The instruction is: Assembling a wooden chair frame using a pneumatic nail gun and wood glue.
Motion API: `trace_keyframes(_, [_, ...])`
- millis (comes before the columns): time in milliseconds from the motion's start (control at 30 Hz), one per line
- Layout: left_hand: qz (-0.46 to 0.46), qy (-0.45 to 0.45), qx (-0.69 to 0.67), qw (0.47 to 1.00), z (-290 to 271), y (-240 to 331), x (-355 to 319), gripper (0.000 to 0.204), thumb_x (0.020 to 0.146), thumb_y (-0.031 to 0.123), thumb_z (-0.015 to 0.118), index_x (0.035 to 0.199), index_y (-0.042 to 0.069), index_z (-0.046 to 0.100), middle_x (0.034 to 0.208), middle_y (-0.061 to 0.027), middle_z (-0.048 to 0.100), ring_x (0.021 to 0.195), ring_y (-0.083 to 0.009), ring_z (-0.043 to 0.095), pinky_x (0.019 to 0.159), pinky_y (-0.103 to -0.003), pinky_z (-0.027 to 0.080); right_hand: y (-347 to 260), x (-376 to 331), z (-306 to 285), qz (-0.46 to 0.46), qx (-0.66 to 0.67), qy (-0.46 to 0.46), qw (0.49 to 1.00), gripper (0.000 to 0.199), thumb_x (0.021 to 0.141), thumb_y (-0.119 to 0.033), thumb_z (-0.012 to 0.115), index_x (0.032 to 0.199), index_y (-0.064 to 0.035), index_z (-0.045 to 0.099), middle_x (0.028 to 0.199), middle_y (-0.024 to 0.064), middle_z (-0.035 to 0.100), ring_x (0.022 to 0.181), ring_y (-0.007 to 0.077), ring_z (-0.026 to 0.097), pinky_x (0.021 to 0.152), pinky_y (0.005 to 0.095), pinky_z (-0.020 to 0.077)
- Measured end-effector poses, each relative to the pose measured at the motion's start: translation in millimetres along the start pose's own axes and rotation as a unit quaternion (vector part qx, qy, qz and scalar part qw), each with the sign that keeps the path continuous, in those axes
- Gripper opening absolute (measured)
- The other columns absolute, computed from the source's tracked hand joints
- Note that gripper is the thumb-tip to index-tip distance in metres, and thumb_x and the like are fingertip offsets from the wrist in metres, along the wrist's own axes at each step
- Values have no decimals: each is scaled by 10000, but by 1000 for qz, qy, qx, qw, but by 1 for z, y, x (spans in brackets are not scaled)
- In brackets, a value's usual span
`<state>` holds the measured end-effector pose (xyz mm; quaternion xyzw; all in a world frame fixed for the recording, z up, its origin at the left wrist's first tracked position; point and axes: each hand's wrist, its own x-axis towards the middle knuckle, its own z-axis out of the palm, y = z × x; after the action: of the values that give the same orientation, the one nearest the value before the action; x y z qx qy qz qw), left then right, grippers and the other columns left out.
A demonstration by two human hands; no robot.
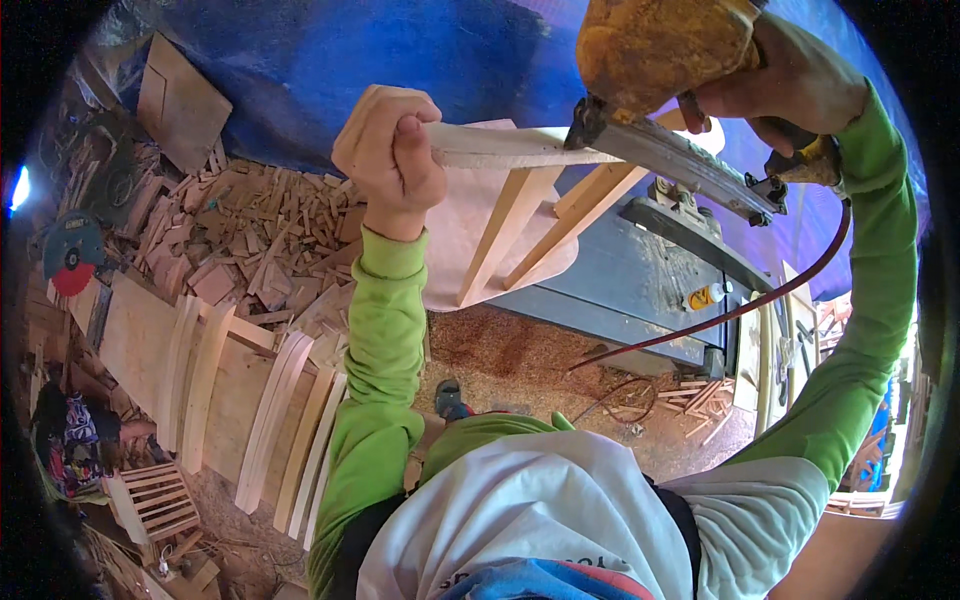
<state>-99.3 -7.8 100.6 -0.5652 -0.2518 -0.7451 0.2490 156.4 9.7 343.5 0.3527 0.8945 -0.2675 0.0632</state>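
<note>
Your left hand (390,160) fists the slat (500,147) end: light, stiff, splintery. Right hand (790,85), at 1 o'clock, grips the heavy nail gun (660,60); hold well clear of its nose.

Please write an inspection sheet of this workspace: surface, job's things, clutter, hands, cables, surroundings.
Surface: grey machine table, sawdust on the floor beside it.
Job's things: pale wooden strip on a wooden frame; yellow-wrapped power tool set against the strip.
Clutter: pile of wood offcuts; curved slats lying in a row.
Hands: left hand grips the strip; right hand holds the tool.
Cables: red hose hangs from the tool.
Surroundings: blue tarp; circular saw.
</note>
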Motion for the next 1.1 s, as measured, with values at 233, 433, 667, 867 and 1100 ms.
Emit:
trace_keyframes(233, [-14, -13, -4, 1000, 0, 2, -3, 219, 868, 137, 477, 703, 25, 566, 661, -94, 594, 565, -246, 558, 525, -321, 429, -10, -7, -4, -44, 17, 45, 998, 358, 868, -94, 625, 1166, 59, 496, 913, 134, 662, 408, 105, 521, 332, 206, 438])
trace_keyframes(433, [-26, -12, -3, 1000, 0, 6, -2, 221, 874, 140, 477, 705, 30, 567, 670, -91, 601, 571, -244, 565, 526, -322, 431, -45, -2, 0, 58, 48, 7, 997, 172, 904, -141, 663, 1026, -21, 665, 672, 18, 618, 420, 55, 475, 365, 219, 382])
trace_keyframes(667, [-33, -15, -4, 999, -3, 6, -3, 233, 887, 152, 485, 709, 32, 574, 675, -94, 607, 582, -252, 575, 536, -325, 439, -23, 21, 8, -231, -86, 34, 968, 208, 911, -172, 663, 1043, -13, 640, 687, 15, 624, 452, 75, 508, 375, 247, 416])
trace_keyframes(867, [-29, -3, -8, 1000, 3, 3, -4, 236, 886, 157, 481, 715, 30, 581, 677, -96, 610, 585, -256, 578, 547, -329, 445, -63, -6, 2, 88, -33, -2, 996, 165, 928, -150, 640, 1009, -11, 674, 609, 6, 593, 415, 68, 480, 350, 218, 383])
trace_keyframes(1100, [-42, -12, -7, 999, -2, 6, -4, 212, 862, 141, 491, 718, 19, 586, 676, -107, 613, 586, -252, 580, 547, -324, 449, -9, 16, 0, 5, -30, -12, 999, 311, 865, -107, 630, 1118, 54, 546, 901, 105, 671, 418, 99, 522, 344, 206, 427])
